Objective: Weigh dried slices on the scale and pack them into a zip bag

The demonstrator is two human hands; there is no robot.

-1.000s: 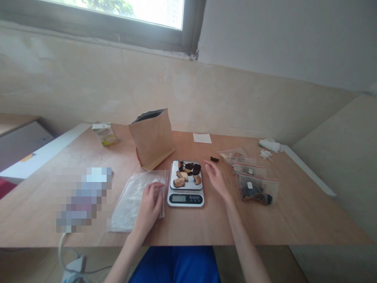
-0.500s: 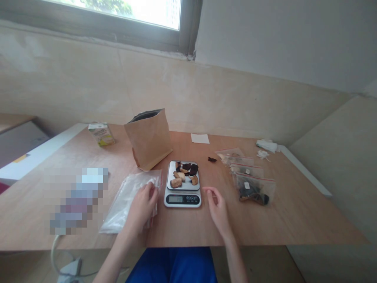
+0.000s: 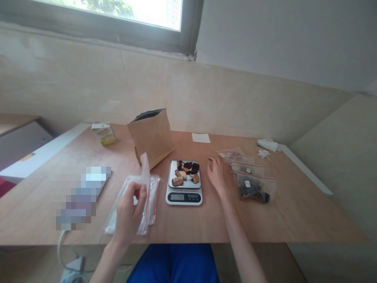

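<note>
Left fingers [image 3: 134, 192] are pinched on the top of a clear zip bag [image 3: 149, 208], and the half-open right hand [image 3: 216, 177] has its fingertips just beside a small dark dried chip [image 3: 210, 159], way closer to that hand, off the kitchen scale [image 3: 184, 196]'s far corner.

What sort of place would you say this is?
It seems a small indoor workroom, perhaps at home: a kitchen scale, zip bags and a kraft paper pouch sit on a wooden table.

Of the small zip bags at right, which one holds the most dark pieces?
The frontmost bag, nearest the table edge: it bulges with dark pieces; the bags behind lie flatter.
</note>
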